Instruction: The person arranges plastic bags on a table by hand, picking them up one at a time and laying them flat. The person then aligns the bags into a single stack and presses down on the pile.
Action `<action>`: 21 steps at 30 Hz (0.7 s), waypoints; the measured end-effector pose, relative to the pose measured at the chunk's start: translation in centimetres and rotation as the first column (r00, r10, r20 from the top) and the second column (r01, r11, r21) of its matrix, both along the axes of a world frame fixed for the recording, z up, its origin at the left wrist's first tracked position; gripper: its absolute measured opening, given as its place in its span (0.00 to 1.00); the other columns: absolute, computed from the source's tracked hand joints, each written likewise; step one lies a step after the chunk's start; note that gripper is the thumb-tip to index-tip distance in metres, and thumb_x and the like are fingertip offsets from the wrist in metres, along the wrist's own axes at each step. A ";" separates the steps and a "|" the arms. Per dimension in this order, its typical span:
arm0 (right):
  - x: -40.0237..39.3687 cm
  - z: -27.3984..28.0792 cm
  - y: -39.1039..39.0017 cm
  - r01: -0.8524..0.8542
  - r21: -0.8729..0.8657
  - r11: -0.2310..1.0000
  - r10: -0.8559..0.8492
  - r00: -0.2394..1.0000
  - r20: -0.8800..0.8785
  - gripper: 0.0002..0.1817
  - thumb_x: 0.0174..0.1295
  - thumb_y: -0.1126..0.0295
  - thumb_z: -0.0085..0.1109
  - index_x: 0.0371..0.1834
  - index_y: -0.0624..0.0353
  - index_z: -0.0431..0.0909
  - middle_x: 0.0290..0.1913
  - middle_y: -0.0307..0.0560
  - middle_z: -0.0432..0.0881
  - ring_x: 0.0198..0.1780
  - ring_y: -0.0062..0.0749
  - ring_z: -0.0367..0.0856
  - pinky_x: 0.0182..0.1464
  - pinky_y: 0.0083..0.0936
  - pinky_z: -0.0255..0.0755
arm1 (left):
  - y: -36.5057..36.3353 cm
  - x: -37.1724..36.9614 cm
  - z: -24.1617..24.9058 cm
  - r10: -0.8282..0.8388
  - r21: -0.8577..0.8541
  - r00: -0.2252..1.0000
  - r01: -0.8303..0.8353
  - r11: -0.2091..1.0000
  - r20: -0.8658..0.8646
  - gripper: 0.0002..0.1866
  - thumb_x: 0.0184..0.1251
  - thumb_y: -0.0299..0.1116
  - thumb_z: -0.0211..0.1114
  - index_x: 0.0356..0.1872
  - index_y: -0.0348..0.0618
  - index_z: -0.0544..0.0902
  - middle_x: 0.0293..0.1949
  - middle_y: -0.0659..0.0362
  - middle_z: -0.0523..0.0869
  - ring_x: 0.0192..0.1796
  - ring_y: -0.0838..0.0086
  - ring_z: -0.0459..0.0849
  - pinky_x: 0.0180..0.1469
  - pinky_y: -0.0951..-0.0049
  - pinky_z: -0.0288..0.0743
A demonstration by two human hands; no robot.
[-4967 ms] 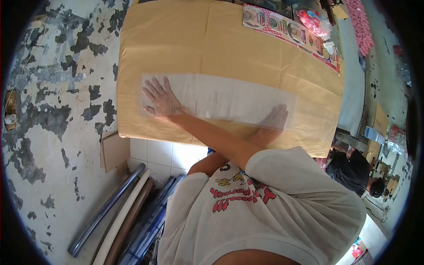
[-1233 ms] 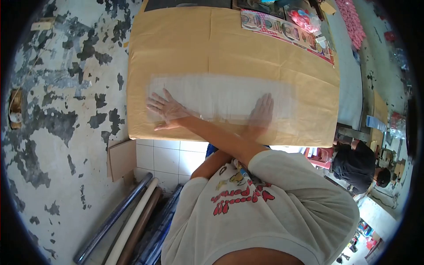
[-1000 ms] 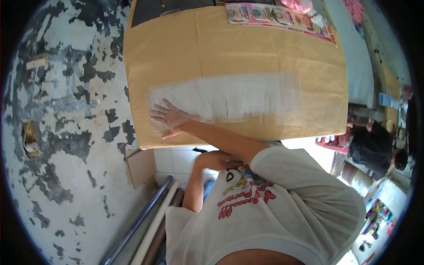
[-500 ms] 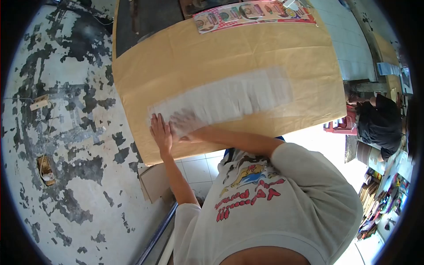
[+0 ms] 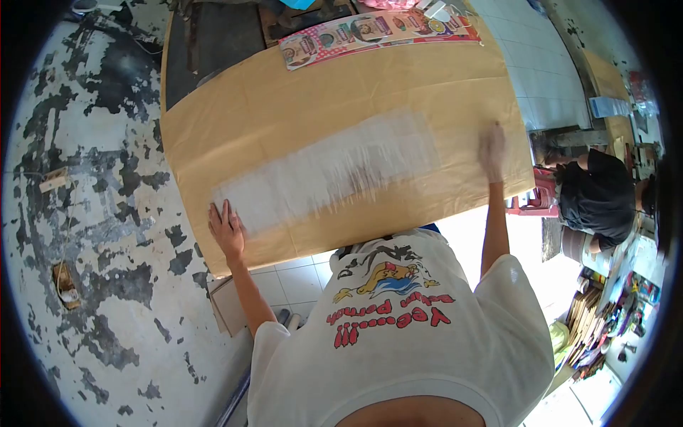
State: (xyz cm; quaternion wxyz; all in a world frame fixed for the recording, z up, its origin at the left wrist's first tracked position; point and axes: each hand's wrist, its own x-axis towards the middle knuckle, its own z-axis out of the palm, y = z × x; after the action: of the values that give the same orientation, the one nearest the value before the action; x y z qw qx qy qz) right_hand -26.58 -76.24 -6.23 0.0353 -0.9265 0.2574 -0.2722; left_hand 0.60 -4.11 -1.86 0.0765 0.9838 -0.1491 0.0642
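A long whitish translucent sheet (image 5: 327,167) lies slantwise on the brown paper (image 5: 284,107) that covers the table. My left hand (image 5: 227,229) rests on the sheet's left end, its fingers spread and nothing in it. Over the brown paper near the right edge, beyond the sheet's right end, is my right hand (image 5: 492,153). Motion blurs its fingers, so their shape and anything in them cannot be made out.
Printed colourful strips (image 5: 377,32) lie along the table's far edge, with a white object (image 5: 435,11) on them. A person in black (image 5: 597,199) sits at the right beside a red stool (image 5: 542,196). A peeling wall (image 5: 107,213) stands at the left.
My right hand has swept from beside my left hand to the right, past the sheet's far end. My left hand stays on the sheet's left end. The camera view has shifted slightly.
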 end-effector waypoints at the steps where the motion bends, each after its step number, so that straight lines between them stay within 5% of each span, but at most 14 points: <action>1: -0.8 1.0 -1.8 0.009 0.119 0.993 -0.008 1.000 -0.011 0.29 0.67 0.67 0.55 0.71 0.61 0.65 0.71 0.60 0.67 0.72 0.54 0.64 0.73 0.42 0.57 | -0.2 0.1 0.2 0.011 0.010 1.000 -0.011 1.000 -0.004 0.23 0.76 0.44 0.49 0.70 0.62 0.72 0.76 0.48 0.60 0.76 0.49 0.58 0.74 0.45 0.49; 2: -1.5 2.1 -3.5 0.021 0.235 0.972 -0.016 1.000 -0.024 0.28 0.67 0.70 0.54 0.72 0.61 0.65 0.71 0.60 0.68 0.72 0.52 0.65 0.72 0.40 0.59 | -0.5 0.2 0.3 0.037 0.042 0.999 -0.037 0.998 0.007 0.23 0.76 0.43 0.48 0.70 0.63 0.72 0.75 0.47 0.61 0.76 0.49 0.59 0.74 0.44 0.50; 5: -4.1 0.3 -8.2 -0.212 0.441 0.872 0.080 0.951 0.298 0.27 0.70 0.70 0.48 0.73 0.59 0.63 0.71 0.53 0.69 0.71 0.46 0.67 0.70 0.35 0.62 | -0.8 0.3 -0.2 0.092 0.081 0.995 -0.095 0.992 0.034 0.22 0.77 0.42 0.48 0.69 0.64 0.72 0.74 0.46 0.63 0.74 0.47 0.61 0.73 0.44 0.52; 8: -3.8 4.3 -11.4 -0.024 0.714 0.700 0.020 1.000 0.014 0.27 0.72 0.66 0.46 0.75 0.56 0.63 0.72 0.46 0.69 0.68 0.39 0.71 0.68 0.34 0.65 | -0.5 0.5 -0.3 0.099 -0.003 0.994 -0.099 0.995 0.040 0.22 0.77 0.43 0.48 0.69 0.63 0.73 0.73 0.45 0.64 0.74 0.46 0.62 0.73 0.45 0.54; 11: -0.9 12.2 -9.6 -0.067 0.983 0.173 -0.022 0.997 0.072 0.29 0.73 0.58 0.50 0.75 0.54 0.62 0.73 0.43 0.68 0.67 0.32 0.72 0.69 0.32 0.63 | -0.7 0.9 0.1 0.060 -0.062 0.997 -0.057 0.996 0.048 0.23 0.76 0.47 0.50 0.69 0.62 0.73 0.73 0.44 0.65 0.73 0.45 0.62 0.72 0.47 0.55; 12: 0.0 12.8 -9.3 -0.117 0.967 0.224 -0.006 0.993 0.121 0.28 0.72 0.55 0.50 0.73 0.52 0.66 0.67 0.42 0.75 0.63 0.26 0.76 0.64 0.31 0.67 | -0.6 0.9 -0.2 0.057 -0.048 0.996 -0.054 0.997 0.064 0.23 0.75 0.48 0.51 0.69 0.62 0.73 0.72 0.44 0.65 0.73 0.45 0.62 0.73 0.47 0.55; 15: 1.1 10.8 -12.5 -0.214 0.939 0.269 0.161 0.971 0.175 0.25 0.71 0.58 0.53 0.69 0.54 0.71 0.61 0.42 0.80 0.56 0.29 0.80 0.61 0.28 0.71 | -1.4 0.5 -0.5 0.086 -0.006 0.991 -0.086 0.996 0.099 0.25 0.74 0.52 0.53 0.69 0.60 0.73 0.72 0.42 0.66 0.73 0.45 0.62 0.73 0.47 0.55; 17: 1.7 3.6 -17.7 -0.214 0.860 0.463 0.126 0.977 0.175 0.21 0.71 0.63 0.54 0.64 0.60 0.75 0.57 0.45 0.83 0.54 0.29 0.81 0.59 0.28 0.72 | -1.4 0.4 -0.1 0.110 -0.002 0.989 -0.111 0.994 0.098 0.27 0.73 0.54 0.54 0.69 0.60 0.73 0.71 0.42 0.66 0.73 0.45 0.62 0.72 0.45 0.54; 18: 1.7 2.8 -17.4 -0.127 0.599 0.791 0.125 0.991 0.044 0.18 0.71 0.67 0.53 0.60 0.63 0.77 0.57 0.51 0.82 0.55 0.35 0.81 0.59 0.31 0.73 | -1.2 0.5 -0.2 0.120 -0.017 0.989 -0.119 0.993 0.087 0.27 0.72 0.53 0.55 0.69 0.61 0.73 0.71 0.43 0.66 0.74 0.45 0.61 0.72 0.42 0.53; 21: 1.6 0.8 -16.2 -0.155 0.091 0.984 0.145 0.984 0.106 0.18 0.69 0.69 0.53 0.61 0.59 0.77 0.58 0.54 0.81 0.57 0.43 0.80 0.60 0.37 0.71 | -2.0 1.1 -0.8 0.208 0.153 0.959 -0.239 0.959 0.192 0.28 0.69 0.54 0.57 0.68 0.57 0.74 0.70 0.45 0.68 0.74 0.44 0.61 0.70 0.38 0.53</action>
State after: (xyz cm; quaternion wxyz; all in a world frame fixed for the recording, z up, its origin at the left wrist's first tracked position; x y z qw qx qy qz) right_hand -24.99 -92.46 -5.39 0.1143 -0.9257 0.1980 -0.3012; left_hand 1.69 -6.13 -2.71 -0.0309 0.9878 -0.0479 0.1448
